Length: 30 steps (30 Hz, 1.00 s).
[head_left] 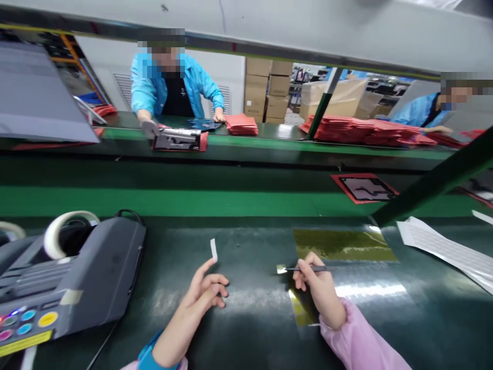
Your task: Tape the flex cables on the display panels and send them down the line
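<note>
My left hand (207, 289) is over the dark green bench, index finger stretched out and the others loosely bent. A short white strip of tape (213, 250) clings to the tip of that index finger and stands up from it. My right hand (315, 277) pinches dark tweezers (321, 268) that point left. At their tips is a small pale yellowish square of film (281, 269). Amber translucent film sheets lie by my right hand: a larger sheet (341, 243) behind it and a smaller sheet (304, 311) partly under it.
A grey tape dispenser (103, 272) with a cream roll (54, 236) stands at left. White label strips (442, 249) lie at right, near a slanting green post (435, 174). Across a conveyor, a co-worker in blue (200, 85) handles a dark panel (179, 140) beside red sheets (241, 125).
</note>
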Motion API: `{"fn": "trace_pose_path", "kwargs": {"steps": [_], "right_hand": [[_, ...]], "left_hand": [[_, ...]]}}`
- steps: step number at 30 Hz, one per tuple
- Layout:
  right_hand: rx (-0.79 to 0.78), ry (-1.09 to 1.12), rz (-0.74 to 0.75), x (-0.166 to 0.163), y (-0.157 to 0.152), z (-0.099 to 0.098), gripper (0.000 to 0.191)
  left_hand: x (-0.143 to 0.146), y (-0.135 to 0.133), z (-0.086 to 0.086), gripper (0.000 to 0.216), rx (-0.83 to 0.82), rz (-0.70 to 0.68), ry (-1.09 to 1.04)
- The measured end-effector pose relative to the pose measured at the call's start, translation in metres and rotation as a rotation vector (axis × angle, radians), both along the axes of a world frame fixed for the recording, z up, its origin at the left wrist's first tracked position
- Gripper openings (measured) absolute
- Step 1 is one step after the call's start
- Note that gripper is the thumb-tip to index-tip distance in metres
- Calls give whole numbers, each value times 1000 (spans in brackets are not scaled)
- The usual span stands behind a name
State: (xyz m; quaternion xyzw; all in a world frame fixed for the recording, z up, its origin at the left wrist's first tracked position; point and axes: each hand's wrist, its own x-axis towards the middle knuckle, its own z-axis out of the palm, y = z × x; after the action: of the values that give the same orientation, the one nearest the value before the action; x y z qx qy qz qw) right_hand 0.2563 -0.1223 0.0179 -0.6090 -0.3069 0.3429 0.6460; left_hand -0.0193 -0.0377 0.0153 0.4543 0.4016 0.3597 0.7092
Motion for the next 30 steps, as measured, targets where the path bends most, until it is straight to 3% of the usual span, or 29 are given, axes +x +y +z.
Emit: {"fn": "trace_pose_path", "kwargs": {"steps": [4,6,8,11,13,17,20,23,26,30], "right_hand": [[-22,62,83,7,-10,-9,46],[-42,105,95,13,-12,-17,48],[-63,139,94,17,-13,-23,48],[-76,154,86,20,-15,-27,46],[-75,146,96,20,-15,-26,47],[-62,114,102,18,-13,-18,49],[-42,84,91,13,-12,-13,49],[-44,63,94,9,-11,-9,51],[-43,58,91,7,-10,-8,52],[-33,65,104,7,-8,-7,53]], "left_hand": [[-25,-27,10,53,414,14,226],[-48,-50,12,46,678,145,414],[-78,-73,11,39,855,360,647],[-127,-100,6,38,821,706,976],[-152,-110,-1,47,653,768,1038],[-162,-122,-12,54,359,693,931],[-150,-124,-15,40,391,612,820],[-146,-122,-16,34,433,661,682],[-153,-113,-10,24,560,631,586],[-162,-90,12,21,932,289,750]]}}
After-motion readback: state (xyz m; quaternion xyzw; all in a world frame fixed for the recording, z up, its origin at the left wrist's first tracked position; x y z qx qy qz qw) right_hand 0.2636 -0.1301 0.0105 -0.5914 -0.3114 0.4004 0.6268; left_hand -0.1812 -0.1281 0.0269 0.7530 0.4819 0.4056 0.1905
